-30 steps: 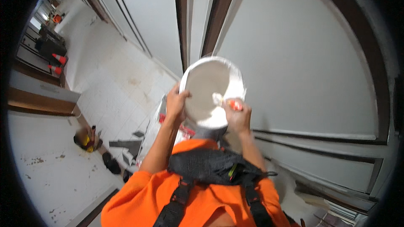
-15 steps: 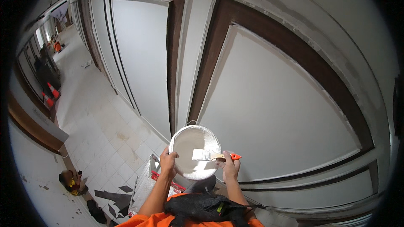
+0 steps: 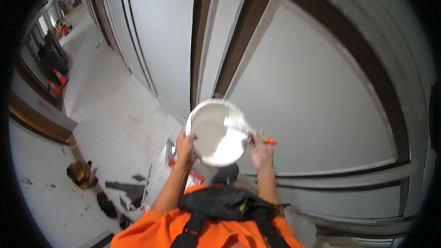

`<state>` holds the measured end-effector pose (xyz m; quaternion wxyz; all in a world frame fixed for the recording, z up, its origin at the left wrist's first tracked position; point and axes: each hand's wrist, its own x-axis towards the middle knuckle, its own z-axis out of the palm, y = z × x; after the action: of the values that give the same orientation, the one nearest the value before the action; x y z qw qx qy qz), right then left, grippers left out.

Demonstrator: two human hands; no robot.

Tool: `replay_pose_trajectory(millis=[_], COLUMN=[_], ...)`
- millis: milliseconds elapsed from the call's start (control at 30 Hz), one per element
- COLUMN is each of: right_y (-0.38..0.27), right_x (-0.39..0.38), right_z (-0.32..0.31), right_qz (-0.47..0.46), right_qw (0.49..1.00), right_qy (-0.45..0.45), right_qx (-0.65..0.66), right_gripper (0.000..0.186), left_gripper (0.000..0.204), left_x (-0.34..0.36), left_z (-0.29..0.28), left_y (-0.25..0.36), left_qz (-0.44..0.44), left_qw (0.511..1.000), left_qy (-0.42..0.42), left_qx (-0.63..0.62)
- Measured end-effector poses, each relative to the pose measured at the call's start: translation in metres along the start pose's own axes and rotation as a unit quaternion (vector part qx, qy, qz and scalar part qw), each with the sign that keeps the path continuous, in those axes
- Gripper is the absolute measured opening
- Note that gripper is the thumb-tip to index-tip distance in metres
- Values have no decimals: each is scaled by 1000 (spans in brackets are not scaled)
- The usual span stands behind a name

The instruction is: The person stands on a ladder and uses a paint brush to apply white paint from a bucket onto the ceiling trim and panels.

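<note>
My left hand (image 3: pixel 185 148) grips the rim of a round white paint bucket (image 3: pixel 205 134), thumb over the edge. White paint coats the inside wall of the bucket. My right hand (image 3: pixel 262 153) is closed round the handle of a paintbrush (image 3: pixel 270 141) with an orange handle end, at the bucket's right side. The brush's white-coated bristles lie over the bucket's opening, near the right part of the rim; motion blur hides whether they touch the paint.
A white wall panel (image 3: pixel 312 92) with dark brown trim stands close ahead and right. Below the bucket is a platform with red parts (image 3: pixel 195 174). Dark scraps (image 3: pixel 131 190) lie on the tiled floor. Someone crouches at left (image 3: pixel 81 174). Traffic cones (image 3: pixel 59 77) stand farther down the corridor.
The bucket and both hands sit higher in the picture, and more of my orange shirt shows. The brush has shifted slightly right with my right hand and is now blurred.
</note>
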<state>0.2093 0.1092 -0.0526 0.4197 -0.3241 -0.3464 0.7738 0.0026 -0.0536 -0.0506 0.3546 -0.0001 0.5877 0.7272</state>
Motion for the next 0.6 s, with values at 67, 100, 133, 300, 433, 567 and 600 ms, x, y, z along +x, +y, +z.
replay_pose_trajectory(millis=[67, 100, 133, 300, 433, 567, 600], right_y=[-3, -8, -16, -10, -5, -6, -7], right_x=[0, -7, -8, -14, -13, -12, -13], right_z=[5, 12, 21, 18, 14, 11, 14], right_qz=[-4, -9, -29, -55, -45, -45, -48], right_qw=[1000, 1000, 999, 998, 998, 999, 999], right_qy=[-13, -12, -23, 5, 28, 5, -4], right_qx=[-10, -3, 2, -15, -30, -17, 1], right_gripper=[10, 9, 9, 12, 15, 16, 16], left_gripper=[56, 56, 57, 58, 55, 51, 51], left_x=[6, 7, 12, 15, 26, 23, 22], left_z=[0, -6, -7, -10, -13, -10, -9], left_y=[-6, -13, -13, -16, -32, -28, -25], left_qz=[-33, -48, -29, -12, -14, -19, -16], left_qw=[999, 998, 998, 995, 995, 994, 994], left_qy=[8, 19, -1, -22, -34, -40, -42], left_qx=[-40, -29, -58, -94, -95, -96, -97])
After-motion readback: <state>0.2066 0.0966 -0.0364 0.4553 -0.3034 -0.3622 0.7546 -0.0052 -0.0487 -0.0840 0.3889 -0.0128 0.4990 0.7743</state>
